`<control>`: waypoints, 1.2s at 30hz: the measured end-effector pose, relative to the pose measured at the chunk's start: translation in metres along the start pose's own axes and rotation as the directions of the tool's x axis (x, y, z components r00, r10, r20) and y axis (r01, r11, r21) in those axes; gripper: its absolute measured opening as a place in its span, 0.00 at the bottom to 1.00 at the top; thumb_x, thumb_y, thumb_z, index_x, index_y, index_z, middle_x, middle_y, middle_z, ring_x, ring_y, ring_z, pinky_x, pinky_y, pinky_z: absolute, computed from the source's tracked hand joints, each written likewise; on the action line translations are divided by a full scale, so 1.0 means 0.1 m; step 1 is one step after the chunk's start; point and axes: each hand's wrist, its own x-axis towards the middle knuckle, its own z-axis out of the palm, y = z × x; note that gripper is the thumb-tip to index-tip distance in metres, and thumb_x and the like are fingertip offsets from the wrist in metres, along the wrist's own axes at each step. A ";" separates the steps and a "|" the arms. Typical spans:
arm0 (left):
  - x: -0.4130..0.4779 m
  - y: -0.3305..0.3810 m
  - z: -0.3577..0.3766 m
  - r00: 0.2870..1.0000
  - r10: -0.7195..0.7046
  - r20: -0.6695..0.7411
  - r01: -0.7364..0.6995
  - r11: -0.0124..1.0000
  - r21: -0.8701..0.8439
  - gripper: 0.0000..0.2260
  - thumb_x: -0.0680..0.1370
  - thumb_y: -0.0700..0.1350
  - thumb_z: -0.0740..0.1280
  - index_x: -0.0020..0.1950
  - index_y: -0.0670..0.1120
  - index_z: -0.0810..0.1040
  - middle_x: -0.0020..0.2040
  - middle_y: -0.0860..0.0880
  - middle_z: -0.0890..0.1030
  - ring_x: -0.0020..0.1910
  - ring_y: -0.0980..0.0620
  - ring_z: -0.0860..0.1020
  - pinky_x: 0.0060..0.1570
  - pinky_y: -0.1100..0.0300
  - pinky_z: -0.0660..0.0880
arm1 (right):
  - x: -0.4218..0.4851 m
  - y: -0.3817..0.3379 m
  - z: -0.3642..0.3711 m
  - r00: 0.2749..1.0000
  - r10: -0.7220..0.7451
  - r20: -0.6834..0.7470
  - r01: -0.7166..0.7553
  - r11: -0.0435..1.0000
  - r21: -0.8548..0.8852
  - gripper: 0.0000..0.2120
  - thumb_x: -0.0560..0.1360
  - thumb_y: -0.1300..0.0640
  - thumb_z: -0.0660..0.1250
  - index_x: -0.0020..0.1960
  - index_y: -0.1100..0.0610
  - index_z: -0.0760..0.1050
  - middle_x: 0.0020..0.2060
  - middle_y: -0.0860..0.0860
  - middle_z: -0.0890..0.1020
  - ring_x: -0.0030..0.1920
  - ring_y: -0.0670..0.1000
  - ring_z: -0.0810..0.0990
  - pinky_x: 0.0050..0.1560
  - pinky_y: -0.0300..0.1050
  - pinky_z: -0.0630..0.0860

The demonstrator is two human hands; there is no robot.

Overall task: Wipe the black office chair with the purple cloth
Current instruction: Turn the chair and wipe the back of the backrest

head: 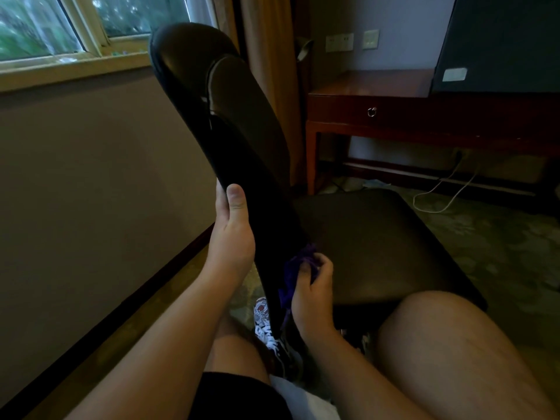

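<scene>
— What do we see at the far left?

— One window with two panes in view, set above a plain wall.

— And moving in from there?

— We come to our left hand. It grips the edge of the one black office chair: the thumb lies on the side facing us, and the fingers wrap round behind the backrest, out of sight.

— Where is the cloth?

— We count one purple cloth, bunched low against the backrest, just where it meets the seat. Our right hand holds it, fingers curled round the fabric and pressing it to the chair.

— So both hands are busy?

— Yes, two hands, each closed on something: the left on the chair, the right on the cloth. Below them we see one patterned shoe between our two bare legs.

— And further right?

— One curtain hangs behind the backrest. Then two wall plates side by side, one wooden desk with a single ring pull on its drawer, and one dark screen standing on it. A white cable loops across the carpet below.
</scene>
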 end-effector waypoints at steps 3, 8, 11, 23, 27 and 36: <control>0.00 0.02 -0.03 1.000 -0.023 0.021 0.023 1.000 0.019 0.33 0.75 0.69 0.45 0.80 0.63 0.43 0.80 0.54 0.57 0.77 0.48 0.58 0.61 0.57 0.62 | 0.02 0.00 0.01 0.999 0.044 0.019 -0.043 0.998 -0.041 0.17 0.83 0.52 0.60 0.71 0.49 0.64 0.65 0.49 0.67 0.57 0.50 0.74 0.52 0.43 0.75; -0.03 0.02 -0.03 0.999 -0.020 0.027 0.019 0.999 0.044 0.32 0.76 0.69 0.44 0.79 0.65 0.43 0.79 0.53 0.59 0.77 0.47 0.61 0.60 0.56 0.63 | -0.07 -0.08 -0.01 0.998 0.045 0.051 -0.044 0.999 -0.029 0.12 0.83 0.53 0.62 0.63 0.45 0.63 0.59 0.49 0.76 0.53 0.48 0.79 0.51 0.45 0.80; -0.01 0.00 -0.03 0.999 -0.015 0.046 0.014 1.000 0.027 0.33 0.74 0.72 0.45 0.78 0.68 0.43 0.79 0.53 0.59 0.77 0.45 0.61 0.67 0.50 0.64 | -0.20 -0.25 0.07 0.990 -0.123 0.070 0.130 0.986 -0.105 0.10 0.81 0.55 0.65 0.59 0.46 0.67 0.51 0.44 0.77 0.49 0.45 0.79 0.44 0.37 0.77; 0.02 -0.14 -0.09 0.991 0.009 0.135 0.004 0.995 -0.096 0.33 0.75 0.74 0.45 0.70 0.60 0.72 0.62 0.45 0.81 0.62 0.48 0.79 0.63 0.41 0.74 | -0.09 -1.45 0.45 0.782 -0.614 0.102 0.619 0.786 -0.014 0.19 0.79 0.57 0.68 0.70 0.55 0.73 0.60 0.50 0.76 0.60 0.38 0.74 0.60 0.27 0.69; 0.04 -0.21 -0.08 0.989 -0.070 0.133 0.102 0.962 -0.252 0.27 0.79 0.68 0.46 0.58 0.60 0.82 0.60 0.48 0.83 0.64 0.50 0.78 0.69 0.45 0.69 | 0.00 -1.02 0.37 0.693 -0.708 0.137 0.719 0.694 -0.048 0.19 0.78 0.55 0.66 0.67 0.60 0.74 0.59 0.55 0.77 0.60 0.47 0.77 0.60 0.36 0.74; 0.18 -0.32 -0.16 0.974 -0.091 0.207 0.131 0.973 -0.192 0.40 0.65 0.82 0.52 0.75 0.69 0.60 0.74 0.55 0.70 0.73 0.51 0.67 0.71 0.39 0.62 | -0.18 -0.06 0.27 0.928 -0.370 0.042 0.371 0.908 -0.196 0.17 0.78 0.61 0.67 0.58 0.41 0.69 0.56 0.48 0.75 0.57 0.43 0.75 0.59 0.49 0.75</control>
